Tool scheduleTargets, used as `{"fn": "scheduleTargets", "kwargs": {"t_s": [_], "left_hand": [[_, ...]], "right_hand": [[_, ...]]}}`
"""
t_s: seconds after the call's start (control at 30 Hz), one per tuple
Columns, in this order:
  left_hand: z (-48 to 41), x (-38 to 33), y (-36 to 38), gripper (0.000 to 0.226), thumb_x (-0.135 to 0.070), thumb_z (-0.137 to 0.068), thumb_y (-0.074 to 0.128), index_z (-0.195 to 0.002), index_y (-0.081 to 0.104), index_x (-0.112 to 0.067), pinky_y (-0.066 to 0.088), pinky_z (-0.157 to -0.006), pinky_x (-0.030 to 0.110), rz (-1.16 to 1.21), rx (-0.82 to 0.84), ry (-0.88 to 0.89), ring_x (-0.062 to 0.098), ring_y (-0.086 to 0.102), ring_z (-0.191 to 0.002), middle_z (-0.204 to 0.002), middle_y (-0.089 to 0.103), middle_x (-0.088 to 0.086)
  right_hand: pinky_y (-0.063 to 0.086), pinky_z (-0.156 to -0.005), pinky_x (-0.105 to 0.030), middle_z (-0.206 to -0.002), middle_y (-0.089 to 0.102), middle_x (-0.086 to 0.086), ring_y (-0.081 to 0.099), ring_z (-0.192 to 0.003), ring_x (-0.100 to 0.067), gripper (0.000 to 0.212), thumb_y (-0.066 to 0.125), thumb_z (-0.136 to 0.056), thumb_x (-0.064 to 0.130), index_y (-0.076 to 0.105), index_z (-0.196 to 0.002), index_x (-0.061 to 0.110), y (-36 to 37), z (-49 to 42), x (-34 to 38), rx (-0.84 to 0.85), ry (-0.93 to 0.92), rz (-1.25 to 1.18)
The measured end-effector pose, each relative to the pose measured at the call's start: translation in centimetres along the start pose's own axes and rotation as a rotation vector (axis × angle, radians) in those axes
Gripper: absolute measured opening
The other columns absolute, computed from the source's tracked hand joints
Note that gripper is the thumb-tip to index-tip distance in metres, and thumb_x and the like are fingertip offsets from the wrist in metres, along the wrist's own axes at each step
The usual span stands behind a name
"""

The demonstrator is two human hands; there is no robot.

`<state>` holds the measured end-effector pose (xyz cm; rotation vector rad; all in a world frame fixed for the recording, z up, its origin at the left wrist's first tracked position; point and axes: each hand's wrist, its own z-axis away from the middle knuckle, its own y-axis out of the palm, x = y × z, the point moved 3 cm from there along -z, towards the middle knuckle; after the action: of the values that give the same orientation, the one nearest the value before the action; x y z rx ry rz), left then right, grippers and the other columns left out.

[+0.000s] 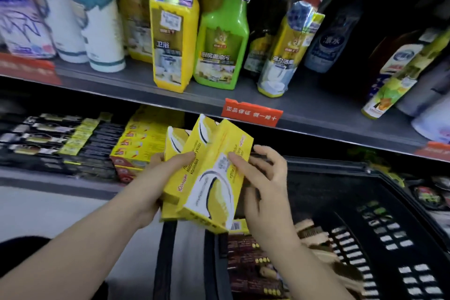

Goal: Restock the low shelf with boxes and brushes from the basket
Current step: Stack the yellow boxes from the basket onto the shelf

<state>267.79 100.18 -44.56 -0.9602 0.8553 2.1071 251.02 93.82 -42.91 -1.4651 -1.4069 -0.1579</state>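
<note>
The upper shelf (121, 75) is carrying rows of bottles, one green bottle (221, 44) standing out among them; the low shelf (60, 178) is sitting beneath it, with yellow packs (136, 143) lying stacked on it; one black basket (341, 190) is standing at the lower right, with wooden brushes (309, 231) lying inside, too blurred to count; three yellow boxes (214, 178) are being held fanned out just in front of the low shelf; the left hand (155, 178) is gripping the fan from below, thumb curled over the front; the right hand (265, 190) is pinching the front box's edge, thumb on its face, fingers (270, 153) loosely spread behind.
</note>
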Motion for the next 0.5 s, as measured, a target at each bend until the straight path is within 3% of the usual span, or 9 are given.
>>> {"fn": "scheduleTargets", "kwargs": {"t_s": [0.1,0.17,0.23,0.4,0.5], "left_hand": [[-0.5,0.9,-0.3,0.058,-0.035,-0.069,0.072,-0.123,0.057,-0.018,0.055,-0.076,0.039,0.081,0.015,-0.043,0.024,0.071,-0.088,-0.099,0.074,0.003],[-0.6,1.2,-0.3,0.058,-0.036,-0.067,0.072,-0.121,0.058,-0.018,0.055,-0.079,0.043,0.084,0.013,-0.047,0.027,0.07,-0.09,-0.099,0.074,0.006],[-0.7,1.4,-0.2,0.053,-0.036,-0.075,0.07,-0.123,0.057,-0.017,0.055,-0.082,0.046,0.082,0.01,-0.045,0.029,0.07,-0.092,-0.102,0.073,0.007],[-1.0,2.2,0.9,0.058,-0.04,-0.078,0.067,-0.129,0.051,-0.017,0.052,-0.088,0.048,0.082,0.048,-0.045,0.029,0.068,-0.098,-0.109,0.071,0.007],[-1.1,3.1,2.3,0.058,-0.043,-0.079,0.066,-0.128,0.051,-0.017,0.052,-0.089,0.049,0.084,0.089,-0.091,0.028,0.067,-0.099,-0.11,0.07,0.008]], "right_hand": [[0.038,-0.101,-0.014,-0.139,0.031,0.025,0.035,-0.123,0.014,0.048,0.036,-0.082,0.02,0.063,-0.106,0.053,1.0,-0.4,0.7,0.053,0.324,-0.396],[0.042,-0.101,-0.025,-0.137,0.046,0.015,0.044,-0.125,0.003,0.034,0.048,-0.083,0.037,0.061,-0.111,0.052,1.3,-0.7,1.0,0.072,0.453,-0.505],[0.048,-0.096,-0.036,-0.124,0.06,0.012,0.058,-0.114,-0.009,0.033,0.06,-0.086,0.038,0.056,-0.114,0.055,1.5,-1.0,1.1,0.161,0.558,-0.624],[0.054,-0.088,-0.042,-0.116,0.067,0.011,0.067,-0.102,-0.015,0.054,0.068,-0.084,0.026,0.045,-0.123,0.054,-0.2,-1.8,0.5,0.255,0.68,-0.687],[0.056,-0.084,-0.04,-0.108,0.07,0.013,0.069,-0.096,-0.014,0.082,0.077,-0.068,0.032,0.031,-0.131,0.055,-1.9,-2.2,-0.5,0.285,0.754,-0.625]]}}
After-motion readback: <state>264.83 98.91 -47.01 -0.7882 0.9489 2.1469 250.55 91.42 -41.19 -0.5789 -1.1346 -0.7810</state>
